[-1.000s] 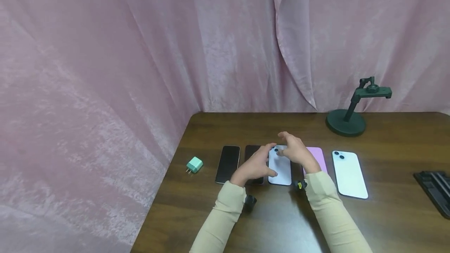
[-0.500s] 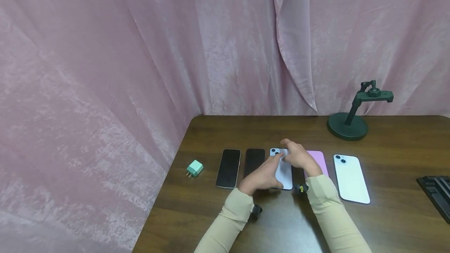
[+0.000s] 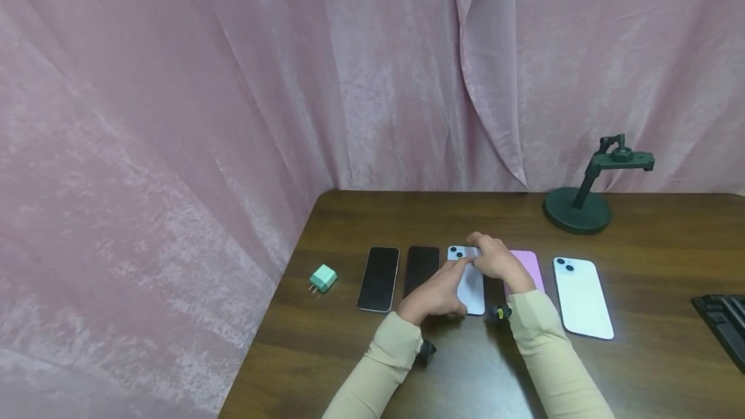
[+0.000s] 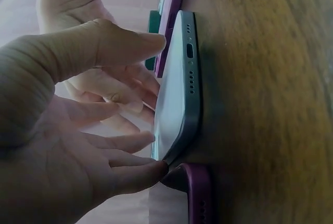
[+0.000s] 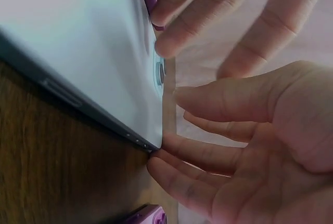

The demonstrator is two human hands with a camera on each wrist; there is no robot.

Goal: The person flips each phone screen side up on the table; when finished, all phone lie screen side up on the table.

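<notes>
A light-blue phone (image 3: 474, 296) lies on the table with its camera side up. In the head view my left hand (image 3: 436, 293) reaches across its left side. From the left wrist view, the left fingertips are at the edge of the light-blue phone (image 4: 171, 99), and the thumb stands over its back. At the phone's far right corner is my right hand (image 3: 493, 258). In the right wrist view, the right fingertips (image 5: 161, 159) touch or nearly touch the corner of the light-blue phone (image 5: 93, 57). Neither hand's fingers curl round it.
Two dark-screened phones, one (image 3: 378, 279) farther left and one (image 3: 421, 267) beside the left hand, lie in the row. To the right are a purple phone (image 3: 528, 267) and a white phone (image 3: 584, 296). Around them are a mint charger (image 3: 323, 278), dark-green stand (image 3: 576, 211) and black object (image 3: 722, 325).
My left hand has moved right over the light-blue phone, its fingertips now close to the right hand. The right hand has shifted only slightly. The phones keep their places.
</notes>
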